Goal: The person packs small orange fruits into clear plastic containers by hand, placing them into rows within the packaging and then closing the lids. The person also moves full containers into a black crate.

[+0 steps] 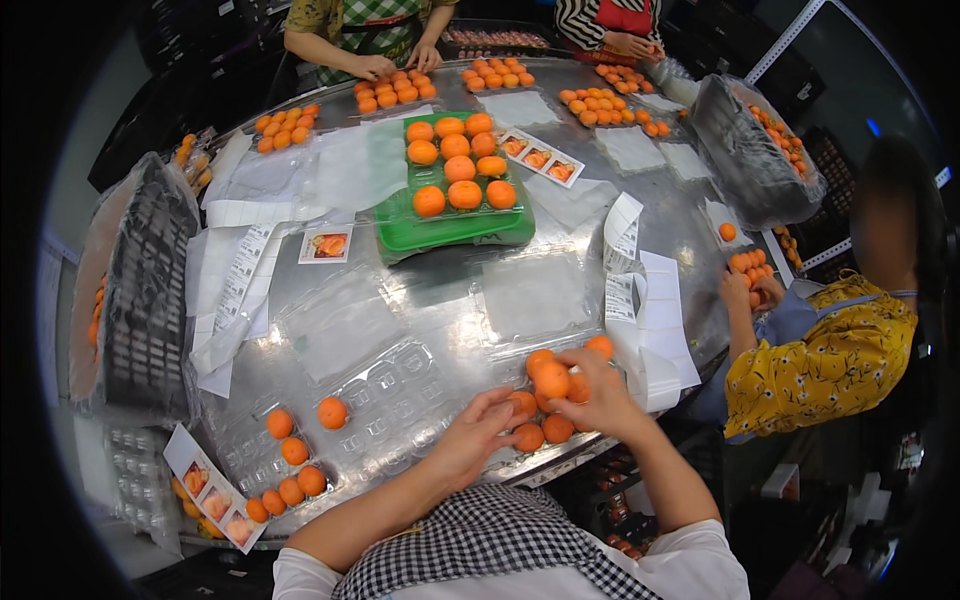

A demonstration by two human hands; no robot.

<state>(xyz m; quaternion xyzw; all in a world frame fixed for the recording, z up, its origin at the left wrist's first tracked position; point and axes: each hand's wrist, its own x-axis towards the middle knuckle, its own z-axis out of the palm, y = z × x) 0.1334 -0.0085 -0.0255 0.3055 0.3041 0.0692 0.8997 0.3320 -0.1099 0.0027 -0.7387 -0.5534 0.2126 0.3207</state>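
Observation:
My right hand [604,394] has its thumb and fingers around a mandarin [553,380], which sits higher than the fruit around it. Below it, several mandarins [557,428] stand in close rows at the table's near edge; the container under them is mostly hidden. My left hand [474,435] reaches the left side of this group, fingers apart, fingertips against a mandarin [523,405]. To the left lies a clear plastic clamshell tray [375,409] with moulded cups. Several loose mandarins [291,491] rest at its left part.
A green crate [457,236] bears a tray of mandarins [459,169]. Lined clamshells [534,296], label strips [621,292] and picture labels [217,491] lie about the metal table [442,300]. Plastic-lined baskets [150,300] flank it. Co-workers handle fruit opposite and at right [817,352].

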